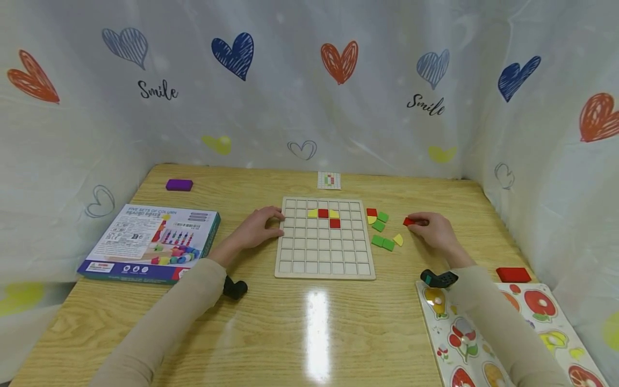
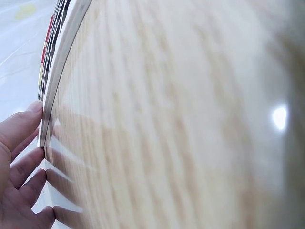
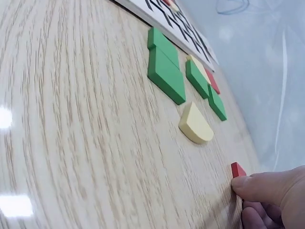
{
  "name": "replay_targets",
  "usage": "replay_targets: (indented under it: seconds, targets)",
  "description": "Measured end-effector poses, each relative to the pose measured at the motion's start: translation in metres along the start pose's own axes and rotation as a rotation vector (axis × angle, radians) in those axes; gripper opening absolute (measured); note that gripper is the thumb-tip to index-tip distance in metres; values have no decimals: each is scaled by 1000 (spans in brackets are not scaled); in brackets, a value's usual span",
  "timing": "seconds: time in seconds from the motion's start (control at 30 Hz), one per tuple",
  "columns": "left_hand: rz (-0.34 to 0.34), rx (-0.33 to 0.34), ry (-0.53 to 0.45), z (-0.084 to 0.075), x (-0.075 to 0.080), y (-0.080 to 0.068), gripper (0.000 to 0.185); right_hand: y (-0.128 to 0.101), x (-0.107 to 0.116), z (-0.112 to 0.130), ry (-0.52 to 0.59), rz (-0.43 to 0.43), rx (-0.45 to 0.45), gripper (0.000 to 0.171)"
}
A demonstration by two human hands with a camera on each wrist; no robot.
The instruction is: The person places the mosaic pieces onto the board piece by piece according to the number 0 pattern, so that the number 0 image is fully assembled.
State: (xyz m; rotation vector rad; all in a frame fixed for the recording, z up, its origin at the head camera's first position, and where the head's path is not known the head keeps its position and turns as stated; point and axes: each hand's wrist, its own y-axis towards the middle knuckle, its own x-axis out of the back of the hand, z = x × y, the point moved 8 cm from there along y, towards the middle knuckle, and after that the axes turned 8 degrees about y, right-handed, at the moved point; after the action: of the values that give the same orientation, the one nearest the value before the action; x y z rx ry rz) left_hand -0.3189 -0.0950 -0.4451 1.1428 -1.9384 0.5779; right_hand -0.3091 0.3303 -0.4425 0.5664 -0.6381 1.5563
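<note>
A pale wooden grid board (image 1: 311, 247) lies flat on the table. Near its far side it bears two red squares and two yellow quarter-round pieces (image 1: 313, 213). My left hand (image 1: 261, 227) rests at the board's left edge; in the left wrist view the thumb touches the rim and the other fingers spread along the side. To the right of the board, my right hand (image 1: 432, 231) pinches a small red piece (image 3: 237, 170) between thumb and fingers, low over the table. Several green pieces (image 3: 167, 76), a yellow quarter-round (image 3: 196, 126) and a red square (image 1: 371, 212) lie between board and hand.
A small pattern card (image 1: 329, 180) lies beyond the board. At left are a boxed bead toy (image 1: 118, 231) and a purple block (image 1: 179, 185). A fruit puzzle board (image 1: 442, 336) lies under the right forearm, with a red block (image 1: 513, 275) behind it.
</note>
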Motion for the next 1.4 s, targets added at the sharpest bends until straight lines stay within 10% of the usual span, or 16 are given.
replay_targets:
  seconds: [0.8,1.1,1.4]
  targets:
    - [8,19,6,1,-1,-2,37,-5,8,-13,-27,-26,-23,41]
    - [5,14,10,2,-1,0,37,-14,1,22,13,-112,80,39]
    - [11,26,4,1,-1,0,36,-20,-33,58,135,32,68,41]
